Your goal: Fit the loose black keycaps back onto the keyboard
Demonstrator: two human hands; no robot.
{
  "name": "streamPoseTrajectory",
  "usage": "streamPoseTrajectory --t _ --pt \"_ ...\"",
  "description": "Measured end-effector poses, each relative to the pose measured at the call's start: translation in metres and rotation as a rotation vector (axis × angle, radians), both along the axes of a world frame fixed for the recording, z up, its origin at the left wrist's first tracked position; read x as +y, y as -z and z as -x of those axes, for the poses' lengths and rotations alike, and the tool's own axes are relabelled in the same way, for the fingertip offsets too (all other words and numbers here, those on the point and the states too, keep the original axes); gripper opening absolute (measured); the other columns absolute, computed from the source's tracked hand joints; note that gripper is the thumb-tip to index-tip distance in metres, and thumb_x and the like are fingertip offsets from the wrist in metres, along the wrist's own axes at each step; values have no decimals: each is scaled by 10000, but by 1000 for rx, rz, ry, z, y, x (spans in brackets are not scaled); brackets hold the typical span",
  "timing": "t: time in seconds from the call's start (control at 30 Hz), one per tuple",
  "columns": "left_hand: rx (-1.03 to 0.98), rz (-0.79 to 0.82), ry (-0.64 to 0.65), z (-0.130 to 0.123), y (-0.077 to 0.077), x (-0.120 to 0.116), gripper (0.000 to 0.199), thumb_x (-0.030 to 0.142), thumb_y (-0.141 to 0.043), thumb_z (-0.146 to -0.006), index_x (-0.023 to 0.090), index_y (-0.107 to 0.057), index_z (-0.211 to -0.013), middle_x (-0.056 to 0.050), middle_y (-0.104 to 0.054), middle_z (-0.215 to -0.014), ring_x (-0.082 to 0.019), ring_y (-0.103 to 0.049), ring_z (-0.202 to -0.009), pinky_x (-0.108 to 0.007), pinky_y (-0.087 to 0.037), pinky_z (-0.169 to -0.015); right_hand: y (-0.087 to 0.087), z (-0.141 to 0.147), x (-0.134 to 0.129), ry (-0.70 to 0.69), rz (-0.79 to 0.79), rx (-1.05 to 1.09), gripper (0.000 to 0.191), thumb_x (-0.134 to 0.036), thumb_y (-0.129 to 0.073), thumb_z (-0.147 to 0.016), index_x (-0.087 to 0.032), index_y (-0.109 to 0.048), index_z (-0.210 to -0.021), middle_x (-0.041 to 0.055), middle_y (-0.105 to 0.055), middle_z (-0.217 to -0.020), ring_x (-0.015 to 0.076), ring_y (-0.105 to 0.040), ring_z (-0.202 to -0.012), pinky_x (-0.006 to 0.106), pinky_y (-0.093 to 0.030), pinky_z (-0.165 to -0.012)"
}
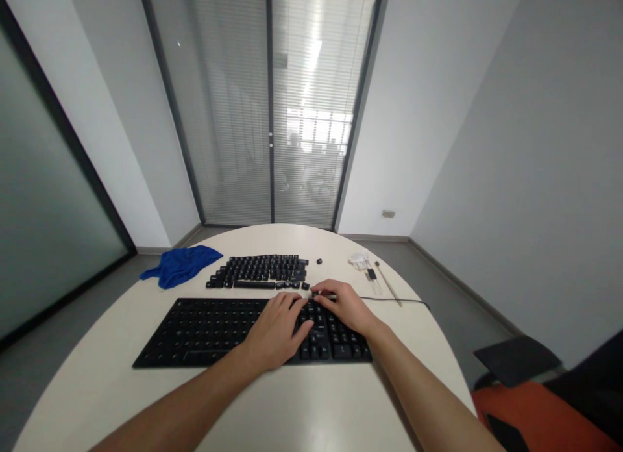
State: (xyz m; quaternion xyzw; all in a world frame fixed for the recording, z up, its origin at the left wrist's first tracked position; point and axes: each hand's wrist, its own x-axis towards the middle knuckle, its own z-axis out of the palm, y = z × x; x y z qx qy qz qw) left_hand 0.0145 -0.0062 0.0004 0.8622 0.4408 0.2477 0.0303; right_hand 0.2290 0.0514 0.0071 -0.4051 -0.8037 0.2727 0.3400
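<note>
A black keyboard (214, 328) lies in front of me; its left part shows bare key sockets, while keycaps sit on its right part. My left hand (278, 328) rests on the middle of the keyboard, palm down, thumb held apart from the other fingers. At the keyboard's back edge my right hand (343, 304) is closed in a pinch on a small black keycap (315, 294), mostly covered by the fingers. Behind the keyboard, loose black keycaps (265, 268) are laid out in rows, and a single keycap (319, 261) lies apart to their right.
A blue cloth (182, 265) lies at the back left of the round white table (272, 406). At the right are a crumpled white tissue (359, 261), a wire keycap puller (372, 278), a thin brush (389, 284) and the cable (396, 300). An orange chair (530, 413) stands at right.
</note>
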Motion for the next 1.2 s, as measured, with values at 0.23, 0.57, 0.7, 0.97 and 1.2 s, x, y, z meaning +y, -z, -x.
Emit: streamPoseTrajectory --t 0.23,0.57,0.7,0.97,1.2 --pt "0 -1 -9 0 0 -1 383 389 -491 -992 178 -521 -1310 -106 -596 -1280 -274 -509 -1204 -478 -398 -1085 1 0 0 -22 -4 24 205 -230 -639 -880 -206 -732 -1062 58 -741 -1052 198 -682 -958 336 -527 -918" --pt "-17 -6 -7 1 2 -1 412 379 -490 -996 178 -475 -1355 -130 -578 -1331 -281 -514 -1230 -496 -398 -1090 -5 1 -9 12 -18 -37 242 -287 -641 -901 -229 -721 -1122 42 -755 -1056 216 -687 -990 366 -514 -953" --pt "-13 14 -3 1 0 -1 384 370 -500 -993 186 -495 -1330 -121 -581 -1316 -277 -512 -1219 -489 -402 -1084 -4 2 -9 22 -48 -124 226 -318 -612 -927 -246 -734 -1104 46 -754 -1081 231 -684 -1012 375 -503 -961" --pt "-27 11 6 1 0 -1 362 367 -494 -992 187 -513 -1305 -107 -593 -1279 -269 -514 -1197 -471 -401 -1079 -1 3 -7 44 -21 -115 259 -338 -554 -962 -258 -721 -1143 34 -755 -1115 233 -683 -1064 372 -487 -993" --pt "-20 13 1 1 2 1 332 339 -476 -987 190 -537 -1278 -107 -602 -1252 -269 -519 -1183 -474 -413 -1060 1 4 -5 37 36 -39 261 -362 -557 -957 -240 -719 -1121 37 -762 -1066 219 -700 -997 355 -511 -950"
